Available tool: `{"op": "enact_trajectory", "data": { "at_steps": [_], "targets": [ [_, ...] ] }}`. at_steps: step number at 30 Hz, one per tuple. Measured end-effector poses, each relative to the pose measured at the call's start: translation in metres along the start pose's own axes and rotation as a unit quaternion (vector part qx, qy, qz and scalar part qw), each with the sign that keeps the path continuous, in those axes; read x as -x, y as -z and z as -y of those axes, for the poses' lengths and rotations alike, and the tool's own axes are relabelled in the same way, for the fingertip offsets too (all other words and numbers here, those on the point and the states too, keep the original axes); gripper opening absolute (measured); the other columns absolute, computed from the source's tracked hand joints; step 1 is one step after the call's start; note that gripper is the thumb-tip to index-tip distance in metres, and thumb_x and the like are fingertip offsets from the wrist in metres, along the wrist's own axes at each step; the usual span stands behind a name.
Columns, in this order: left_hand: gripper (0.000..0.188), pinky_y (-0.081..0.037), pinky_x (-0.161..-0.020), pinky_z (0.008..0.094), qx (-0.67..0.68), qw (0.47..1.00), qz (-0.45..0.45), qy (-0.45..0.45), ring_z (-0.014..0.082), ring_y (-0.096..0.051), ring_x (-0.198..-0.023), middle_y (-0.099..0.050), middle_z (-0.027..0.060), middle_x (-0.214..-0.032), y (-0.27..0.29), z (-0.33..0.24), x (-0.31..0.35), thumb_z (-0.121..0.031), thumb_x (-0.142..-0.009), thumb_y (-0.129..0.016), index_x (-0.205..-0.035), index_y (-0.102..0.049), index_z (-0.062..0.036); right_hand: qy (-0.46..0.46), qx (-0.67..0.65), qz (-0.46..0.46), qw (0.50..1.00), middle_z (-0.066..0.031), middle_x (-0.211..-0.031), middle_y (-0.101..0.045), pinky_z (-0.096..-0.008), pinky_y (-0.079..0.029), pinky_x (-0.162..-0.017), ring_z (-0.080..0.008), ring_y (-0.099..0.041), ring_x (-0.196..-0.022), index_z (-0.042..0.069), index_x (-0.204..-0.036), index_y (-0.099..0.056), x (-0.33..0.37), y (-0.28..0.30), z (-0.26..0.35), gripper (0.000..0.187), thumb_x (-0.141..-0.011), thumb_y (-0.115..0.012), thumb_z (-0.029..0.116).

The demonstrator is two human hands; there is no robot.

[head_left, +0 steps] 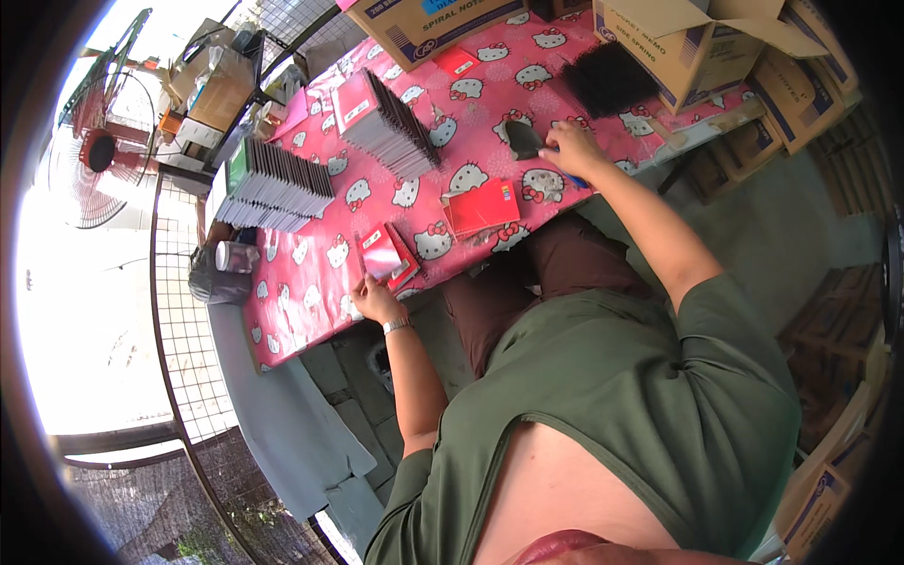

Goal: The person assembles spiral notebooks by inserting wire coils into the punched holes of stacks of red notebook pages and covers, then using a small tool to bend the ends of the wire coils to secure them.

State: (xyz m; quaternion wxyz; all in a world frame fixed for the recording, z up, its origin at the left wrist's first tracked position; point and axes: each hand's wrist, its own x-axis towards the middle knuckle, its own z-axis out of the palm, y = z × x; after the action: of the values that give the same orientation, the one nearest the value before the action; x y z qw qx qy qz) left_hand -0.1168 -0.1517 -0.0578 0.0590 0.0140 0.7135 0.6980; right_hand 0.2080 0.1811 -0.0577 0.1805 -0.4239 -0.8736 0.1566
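My left hand point(379, 299) pinches the near edge of a small red notebook point(380, 253), which lies over another red one at the table's near edge. My right hand point(576, 153) is closed on a tool with a dark flat head point(523, 139) and a blue handle end, over the right part of the table; its exact kind is not clear. Between the hands lie red notebooks point(482, 211), slightly fanned. Beyond my left hand stand a tall stack of red-covered notebooks point(384, 122) and a stack of green-topped ones point(273, 184), with dark spines showing.
A pink patterned cloth point(311, 297) covers the table. A black pile of thin strands point(610, 79) lies at the far right, beside an open cardboard box point(673, 47). Another box point(424, 24) stands at the back. A jar point(235, 257) and a fan point(99, 151) are at the left.
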Motion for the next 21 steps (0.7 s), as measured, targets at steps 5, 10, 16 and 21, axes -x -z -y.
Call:
{"op": "enact_trajectory", "data": {
  "at_steps": [5,10,16,21],
  "targets": [
    [0.021,-0.049,-0.08,0.0447,-0.371,0.916,0.013,-0.154,0.0345,-0.062,-0.082,-0.062,0.0174,-0.095,-0.004,0.009,0.011,-0.017,-0.08,-0.073,-0.088,-0.062,-0.0007,-0.102,0.051,-0.135,0.984,-0.0158,-0.11,-0.064,-0.0464,-0.052,-0.083,-0.0343,-0.061,-0.105,0.008,-0.104,-0.064,-0.076,0.006,-0.064,0.028,-0.086,-0.067,0.029],
    [0.02,-0.046,-0.09,0.0456,-0.37,0.842,0.079,-0.384,0.0358,-0.056,-0.106,-0.058,0.0174,-0.11,-0.045,-0.006,0.042,-0.007,-0.076,-0.069,-0.096,-0.065,-0.0031,-0.09,0.143,-0.054,0.984,-0.0172,-0.11,-0.065,-0.0455,-0.052,-0.091,-0.0348,-0.061,-0.107,0.006,-0.112,-0.062,-0.095,-0.001,-0.085,0.026,-0.087,-0.062,0.016],
    [0.029,-0.049,-0.089,0.0415,-0.388,0.576,0.472,-0.543,0.0298,-0.057,-0.107,-0.06,0.0088,-0.115,-0.134,-0.008,0.11,-0.018,-0.079,-0.071,-0.105,-0.064,-0.0083,-0.061,0.181,-0.058,0.98,-0.016,-0.102,-0.067,-0.0438,-0.053,-0.087,-0.0343,-0.063,-0.101,0.007,-0.113,-0.063,-0.094,0.001,-0.069,0.028,-0.085,-0.056,0.009],
    [0.027,-0.053,-0.075,0.0394,-0.348,0.547,0.518,-0.557,0.0259,-0.063,-0.089,-0.062,0.0052,-0.099,-0.148,-0.017,0.095,-0.013,-0.078,-0.067,-0.104,-0.063,-0.0111,-0.031,0.133,-0.115,0.984,-0.0139,-0.099,-0.065,-0.0419,-0.054,-0.081,-0.0329,-0.064,-0.094,0.004,-0.105,-0.064,-0.095,0.01,-0.077,0.026,-0.08,-0.065,0.011]
  ]
}}
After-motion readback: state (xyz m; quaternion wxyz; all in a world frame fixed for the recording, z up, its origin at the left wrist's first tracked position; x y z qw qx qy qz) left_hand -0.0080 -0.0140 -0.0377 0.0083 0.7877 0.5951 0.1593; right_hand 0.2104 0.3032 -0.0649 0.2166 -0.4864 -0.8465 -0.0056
